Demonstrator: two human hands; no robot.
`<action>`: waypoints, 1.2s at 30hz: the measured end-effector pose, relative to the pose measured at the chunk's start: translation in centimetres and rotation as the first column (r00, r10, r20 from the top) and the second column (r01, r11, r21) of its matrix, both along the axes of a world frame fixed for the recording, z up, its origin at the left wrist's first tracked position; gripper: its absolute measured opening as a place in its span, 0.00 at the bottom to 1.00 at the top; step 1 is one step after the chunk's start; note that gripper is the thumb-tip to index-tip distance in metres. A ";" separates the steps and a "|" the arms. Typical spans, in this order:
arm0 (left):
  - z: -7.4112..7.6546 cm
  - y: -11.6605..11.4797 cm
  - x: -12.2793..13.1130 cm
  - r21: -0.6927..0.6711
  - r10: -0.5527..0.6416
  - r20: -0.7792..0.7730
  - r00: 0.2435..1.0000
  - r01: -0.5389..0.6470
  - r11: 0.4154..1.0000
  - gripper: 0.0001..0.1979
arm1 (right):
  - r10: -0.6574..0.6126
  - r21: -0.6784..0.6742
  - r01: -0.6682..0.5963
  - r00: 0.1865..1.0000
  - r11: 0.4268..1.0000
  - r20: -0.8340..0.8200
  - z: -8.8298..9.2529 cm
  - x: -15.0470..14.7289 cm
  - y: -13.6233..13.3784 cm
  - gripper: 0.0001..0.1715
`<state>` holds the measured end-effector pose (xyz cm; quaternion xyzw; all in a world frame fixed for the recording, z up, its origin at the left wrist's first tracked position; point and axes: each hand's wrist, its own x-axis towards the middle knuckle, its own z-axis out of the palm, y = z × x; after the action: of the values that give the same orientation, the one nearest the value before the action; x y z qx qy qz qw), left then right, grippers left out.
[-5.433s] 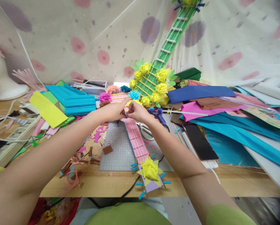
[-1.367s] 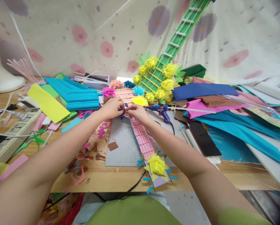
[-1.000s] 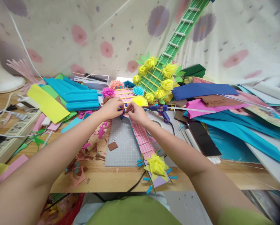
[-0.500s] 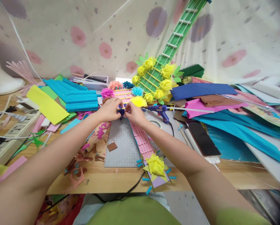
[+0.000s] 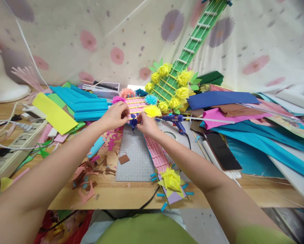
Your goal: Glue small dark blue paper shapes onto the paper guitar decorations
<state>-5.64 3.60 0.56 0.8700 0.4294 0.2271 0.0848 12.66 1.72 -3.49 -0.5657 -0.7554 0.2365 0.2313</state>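
Observation:
A pink paper guitar [image 5: 155, 149] lies on a grey cutting mat [image 5: 134, 159], its neck towards me and a yellow flower [image 5: 171, 179] at its head. Paper flowers in several colours ring its body. At the body's near edge sits a dark blue paper flower [image 5: 133, 122]. My right hand [image 5: 146, 124] pinches that flower from the right. My left hand [image 5: 116, 114] is just left of it, beside the magenta flower [image 5: 118, 99], fingers curled together; anything in them is too small to make out.
A blue glue gun [image 5: 176, 119] lies right of my hands, with a phone [image 5: 222, 150] further right. A green paper guitar [image 5: 190, 51] leans at the back. Coloured paper [image 5: 87, 101] and a power strip [image 5: 17, 145] are at left, scraps near the mat.
My left hand has moved left, away from the dark blue flower, which now shows more. My right hand stays at it. The whole view has shifted slightly.

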 end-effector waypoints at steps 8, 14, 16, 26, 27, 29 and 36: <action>0.7 -0.1 0.4 0.008 0.024 -0.018 1.000 -0.023 1.000 0.05 | -0.033 0.058 0.035 0.999 0.998 -0.034 -0.7 -0.4 -0.1 0.16; 0.7 0.5 0.8 0.059 0.206 -0.025 0.978 -0.204 0.977 0.05 | -0.018 0.083 0.042 0.961 0.996 -0.276 0.1 1.0 0.2 0.16; 0.5 0.7 1.1 0.054 0.245 -0.025 0.969 -0.244 0.968 0.06 | -0.052 0.089 0.089 0.934 0.992 -0.353 0.6 2.3 0.3 0.15; -0.8 1.6 3.4 0.016 0.146 -0.066 0.987 -0.145 0.989 0.08 | -0.155 0.051 0.188 0.914 0.981 -0.376 -0.7 10.1 -1.3 0.09; -0.9 1.8 3.6 0.019 0.149 -0.074 0.986 -0.148 0.989 0.08 | -0.159 0.039 0.187 0.914 0.982 -0.372 -1.0 10.6 -1.5 0.11; -0.9 2.1 3.7 0.028 0.179 -0.092 0.979 -0.177 0.984 0.08 | -0.181 0.023 0.202 0.917 0.979 -0.357 -1.5 11.4 -1.9 0.13; 0.4 2.2 3.3 0.065 0.301 -0.171 0.938 -0.294 0.954 0.08 | -0.268 0.005 0.282 0.917 0.959 -0.294 -3.2 13.4 -2.4 0.16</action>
<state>-2.33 5.84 0.98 0.8133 0.5574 0.1665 -0.0060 26.11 -0.63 -6.74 -0.6197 -0.6316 0.2641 0.3839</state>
